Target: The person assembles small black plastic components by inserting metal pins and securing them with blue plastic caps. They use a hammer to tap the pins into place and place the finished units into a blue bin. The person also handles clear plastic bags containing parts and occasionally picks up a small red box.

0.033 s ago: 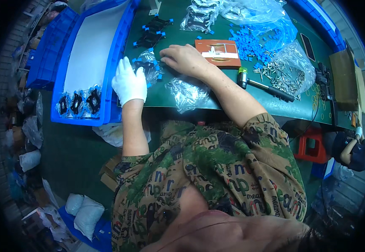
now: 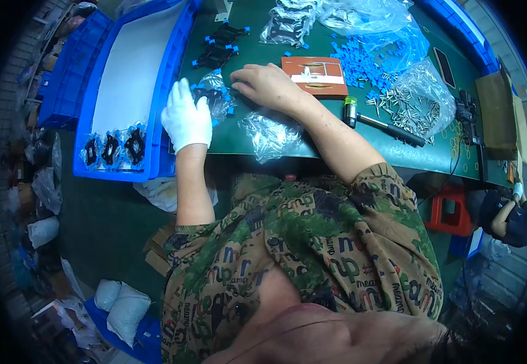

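Note:
My left hand (image 2: 187, 118) wears a white glove, its fingers stretched out with the thumb apart. Its thumb side is beside a black bracket-like part with blue ends (image 2: 213, 96), in a crinkled clear bag on the green table. On the bag's other side my bare right hand (image 2: 266, 87) rests palm down, fingers slightly bent and nothing visible in them. Fingertip contact with the bag is hard to make out. Two similar black parts (image 2: 218, 56) lie farther back. Nearer the table's front edge is a clear bag of small shiny pieces (image 2: 270, 134).
A blue crate (image 2: 81, 164) with several bagged black parts stands at left. Right of my hands are an orange box (image 2: 315, 87), a hammer (image 2: 391, 129), loose blue caps (image 2: 360, 64), metal screws or pins (image 2: 406, 104) and a phone (image 2: 443, 68). Another person's arm (image 2: 506, 209) shows far right.
The fingers of my left glove have shifted very slightly away from me. My right hand and the things on the table look the same.

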Demonstrator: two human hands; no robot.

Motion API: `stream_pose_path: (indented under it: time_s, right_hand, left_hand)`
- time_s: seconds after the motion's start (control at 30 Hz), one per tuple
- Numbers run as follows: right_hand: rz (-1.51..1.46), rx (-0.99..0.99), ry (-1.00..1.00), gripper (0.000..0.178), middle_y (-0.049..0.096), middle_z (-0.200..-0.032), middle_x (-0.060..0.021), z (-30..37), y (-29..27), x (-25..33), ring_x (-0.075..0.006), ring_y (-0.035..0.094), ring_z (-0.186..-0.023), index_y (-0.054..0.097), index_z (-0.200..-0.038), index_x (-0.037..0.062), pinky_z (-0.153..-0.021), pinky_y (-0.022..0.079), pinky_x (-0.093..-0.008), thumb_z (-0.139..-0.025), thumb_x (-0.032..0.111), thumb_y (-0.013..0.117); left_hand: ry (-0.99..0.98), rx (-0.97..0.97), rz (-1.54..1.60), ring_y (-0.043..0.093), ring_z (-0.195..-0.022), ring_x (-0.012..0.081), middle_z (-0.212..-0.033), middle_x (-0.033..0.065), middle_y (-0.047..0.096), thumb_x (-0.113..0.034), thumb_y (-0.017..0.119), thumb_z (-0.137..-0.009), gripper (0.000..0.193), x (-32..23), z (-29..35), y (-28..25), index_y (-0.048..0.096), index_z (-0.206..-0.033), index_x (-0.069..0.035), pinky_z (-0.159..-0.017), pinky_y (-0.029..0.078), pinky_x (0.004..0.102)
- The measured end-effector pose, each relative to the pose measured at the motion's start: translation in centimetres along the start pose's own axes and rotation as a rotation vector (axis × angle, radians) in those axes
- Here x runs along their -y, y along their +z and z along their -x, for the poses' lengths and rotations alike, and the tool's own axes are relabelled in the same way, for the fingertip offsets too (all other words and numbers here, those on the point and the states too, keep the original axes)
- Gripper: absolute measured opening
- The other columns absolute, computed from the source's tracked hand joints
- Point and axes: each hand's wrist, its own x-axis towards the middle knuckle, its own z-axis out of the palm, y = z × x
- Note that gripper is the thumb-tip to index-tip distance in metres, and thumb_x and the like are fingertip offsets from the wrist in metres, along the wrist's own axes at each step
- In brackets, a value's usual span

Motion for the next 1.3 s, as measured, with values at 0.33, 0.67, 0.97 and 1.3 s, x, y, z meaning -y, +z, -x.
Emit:
stream_pose_path:
  time_s: [0.33, 0.67, 0.97, 1.3]
  right_hand:
    - [0.002, -0.308, -0.057, 0.024, 0.072, -0.099, -0.0117, 0.1, -6.5, 1.2, -0.0344, 0.07, -0.086, 0.072, -0.109, 0.0092, -0.077, 0.056, -0.0437, -0.096, 0.027, 0.064]
    - [0.541, -0.159, 0.541, 0.03, 0.072, -0.113, -0.0174, 7.1, -20.5, -18.7, -0.038, 0.067, -0.106, 0.075, -0.11, 0.0085, -0.091, 0.053, -0.0477, -0.098, 0.029, 0.058]
    - [0.87, -0.297, 0.343, 0.023, 0.071, -0.1, -0.019, 1.1, -21.4, -19.6, -0.0381, 0.07, -0.098, 0.075, -0.098, 0.0045, -0.086, 0.057, -0.0477, -0.09, 0.012, 0.055]
    - [0.954, -0.135, 0.556, 0.025, 0.072, -0.11, -0.0182, 0.0, -22.8, -26.2, -0.0379, 0.072, -0.099, 0.075, -0.099, 0.0051, -0.084, 0.058, -0.0504, -0.094, 0.016, 0.053]
  left_hand:
    - [0.065, 0.264, 0.19, 0.069, -0.098, 0.0355, -0.104, 0.0168, 0.073, -0.044, 0.062, -0.094, 0.05, -1.2, -1.0, -3.0, 0.065, -0.129, -0.009, -0.085, 0.051, 0.0487]
    - [0.121, 0.089, 0.221, 0.058, -0.127, 0.0325, -0.134, 0.0179, 0.064, -0.039, 0.069, -0.09, 0.05, -1.3, -4.2, -7.6, 0.068, -0.128, -0.007, -0.107, 0.044, 0.0448]
    - [0.116, 0.111, 0.189, 0.062, -0.12, 0.0311, -0.127, 0.0122, 0.068, -0.041, 0.066, -0.093, 0.045, 0.1, -9.3, -8.2, 0.07, -0.124, -0.008, -0.102, 0.047, 0.0451]
    - [0.079, 0.29, 0.043, 0.063, -0.12, 0.0329, -0.129, 0.0122, 0.068, -0.04, 0.061, -0.095, 0.044, 1.5, -12.9, -7.6, 0.068, -0.128, -0.012, -0.102, 0.048, 0.0444]
